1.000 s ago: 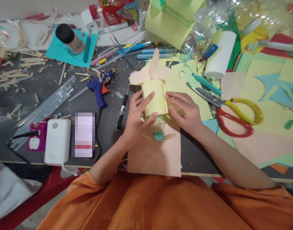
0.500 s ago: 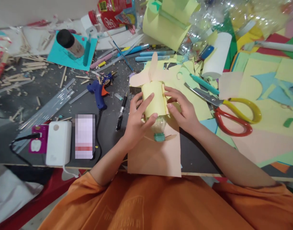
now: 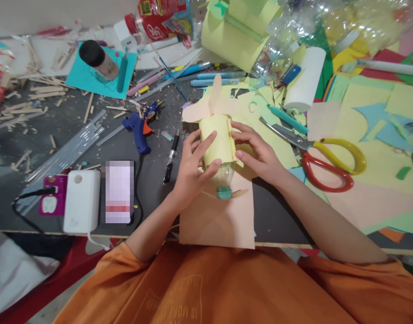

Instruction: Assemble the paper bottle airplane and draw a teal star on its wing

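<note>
In front of me lies a clear plastic bottle [image 3: 223, 173] wrapped in yellow paper [image 3: 217, 141], its green cap [image 3: 224, 193] pointing toward me. My left hand [image 3: 193, 168] grips the wrapped bottle from the left, fingers over the top of the paper. From the right, my right hand [image 3: 255, 155] presses its fingers and thumb against the paper's folded edge. Pale peach paper petals [image 3: 216, 96] stick out at the bottle's far end. Under the cap end is a sheet of peach paper [image 3: 218, 225].
Large scissors [image 3: 328, 162] with red and yellow handles lie to the right on coloured paper. On the left are a blue glue gun [image 3: 139, 130], a black pen [image 3: 172, 157], a phone [image 3: 118, 191] and a white power bank [image 3: 81, 201]. Behind stands a white roll [image 3: 306, 78].
Both hands stay around the wrapped bottle. My right thumb and fingers have shifted very slightly along the paper's edge; otherwise nothing has visibly moved.
</note>
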Tool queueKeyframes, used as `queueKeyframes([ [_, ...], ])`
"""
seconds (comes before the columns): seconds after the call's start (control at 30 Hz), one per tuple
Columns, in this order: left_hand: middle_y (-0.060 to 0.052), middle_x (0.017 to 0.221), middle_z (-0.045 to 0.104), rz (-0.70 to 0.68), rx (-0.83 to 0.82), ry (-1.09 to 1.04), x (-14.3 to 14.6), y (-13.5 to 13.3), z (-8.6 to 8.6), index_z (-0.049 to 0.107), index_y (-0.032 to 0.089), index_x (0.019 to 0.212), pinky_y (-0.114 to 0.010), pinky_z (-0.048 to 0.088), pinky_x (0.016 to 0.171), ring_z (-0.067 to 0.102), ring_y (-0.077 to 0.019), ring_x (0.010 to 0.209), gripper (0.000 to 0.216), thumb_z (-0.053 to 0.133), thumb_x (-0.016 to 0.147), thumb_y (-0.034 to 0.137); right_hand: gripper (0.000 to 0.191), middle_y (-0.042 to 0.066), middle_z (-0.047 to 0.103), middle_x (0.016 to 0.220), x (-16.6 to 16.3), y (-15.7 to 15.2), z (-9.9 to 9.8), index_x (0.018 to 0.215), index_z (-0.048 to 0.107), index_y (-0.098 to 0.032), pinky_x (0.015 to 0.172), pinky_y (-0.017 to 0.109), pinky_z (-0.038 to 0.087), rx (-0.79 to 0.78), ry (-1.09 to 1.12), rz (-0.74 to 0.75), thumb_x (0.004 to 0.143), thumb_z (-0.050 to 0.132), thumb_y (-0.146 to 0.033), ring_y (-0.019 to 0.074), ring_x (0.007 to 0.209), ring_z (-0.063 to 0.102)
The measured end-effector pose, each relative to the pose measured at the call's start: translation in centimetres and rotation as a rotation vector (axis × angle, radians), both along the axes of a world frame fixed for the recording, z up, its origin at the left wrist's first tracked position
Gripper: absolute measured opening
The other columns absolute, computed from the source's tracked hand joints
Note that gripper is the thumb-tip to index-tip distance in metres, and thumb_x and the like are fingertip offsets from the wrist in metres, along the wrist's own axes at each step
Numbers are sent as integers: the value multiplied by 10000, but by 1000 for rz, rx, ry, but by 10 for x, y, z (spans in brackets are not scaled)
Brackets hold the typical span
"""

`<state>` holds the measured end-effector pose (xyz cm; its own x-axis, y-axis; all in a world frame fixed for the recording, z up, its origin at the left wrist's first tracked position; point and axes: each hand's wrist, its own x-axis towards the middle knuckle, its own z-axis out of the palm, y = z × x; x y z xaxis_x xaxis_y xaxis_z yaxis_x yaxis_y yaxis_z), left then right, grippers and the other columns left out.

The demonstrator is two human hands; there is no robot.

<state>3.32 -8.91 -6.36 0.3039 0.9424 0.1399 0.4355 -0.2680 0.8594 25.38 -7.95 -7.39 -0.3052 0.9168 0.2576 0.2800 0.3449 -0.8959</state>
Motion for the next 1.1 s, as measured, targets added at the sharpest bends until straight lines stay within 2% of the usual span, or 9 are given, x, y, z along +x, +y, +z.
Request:
queueKeyframes([
  [0.23,-104,1488,359,-6,-18,-9,-1,1,-1,524,338,1433,-283,639,805,508,-286,1315,588,519,935,650,356,107,498,1559,0,1,-2,1290,602,-308,1042,481,539,-1,37,12,968,572,-456,273,1428,495],
  [0.4,-102,1489,359,-7,-26,4,0,0,-1,509,344,1447,-312,633,838,513,-294,1315,594,498,943,656,384,112,525,1533,0,1,0,1276,611,-293,1066,504,518,6,-17,-12,963,556,-509,285,1427,493],
  [0.57,-120,1526,328,-8,-23,33,1,1,-3,480,325,1465,-341,600,924,468,-301,1366,630,450,948,684,387,112,571,1458,-4,-1,0,1277,612,-295,1005,496,556,110,-101,-96,967,531,-512,286,1372,531],
  [0.67,-126,1543,329,13,-21,51,0,2,-4,470,331,1473,-387,570,978,433,-317,1401,646,414,949,705,343,125,625,1310,-7,-2,0,1218,633,-273,880,442,588,221,-98,-221,964,544,-485,262,1207,616],
  [0.77,-138,1535,367,70,31,66,-2,5,-6,487,316,1470,-471,473,1109,369,-332,1454,649,345,968,702,210,60,657,915,-8,-4,4,947,650,-244,708,354,545,336,-90,-356,979,536,-417,186,825,640],
  [0.87,-155,1546,369,117,69,68,-3,8,-6,493,276,1474,-511,348,1207,322,-332,1491,672,293,983,690,414,-12,493,581,-8,-8,6,618,476,-225,543,291,413,374,-118,-287,1007,485,-367,130,550,492],
  [0.97,-145,1571,356,128,67,65,-4,8,-7,470,281,1486,-524,280,1241,290,-323,1514,662,287,990,680,519,-14,459,508,-11,-13,7,544,437,-220,496,291,337,299,-251,-211,1015,456,-437,118,483,432],
  [1.03,-134,1583,353,123,59,60,-5,8,-7,454,294,1490,-532,256,1250,280,-319,1519,647,285,993,674,517,14,576,570,-15,-16,8,621,579,-208,528,297,364,222,-331,-249,999,453,-539,129,517,496],
  [1.1,-133,1595,342,109,46,52,-5,7,-8,437,300,1494,-533,271,1244,285,-320,1518,642,293,993,673,550,44,679,680,-19,-19,10,799,700,-198,569,305,407,121,-353,-279,959,442,-657,149,570,568],
])
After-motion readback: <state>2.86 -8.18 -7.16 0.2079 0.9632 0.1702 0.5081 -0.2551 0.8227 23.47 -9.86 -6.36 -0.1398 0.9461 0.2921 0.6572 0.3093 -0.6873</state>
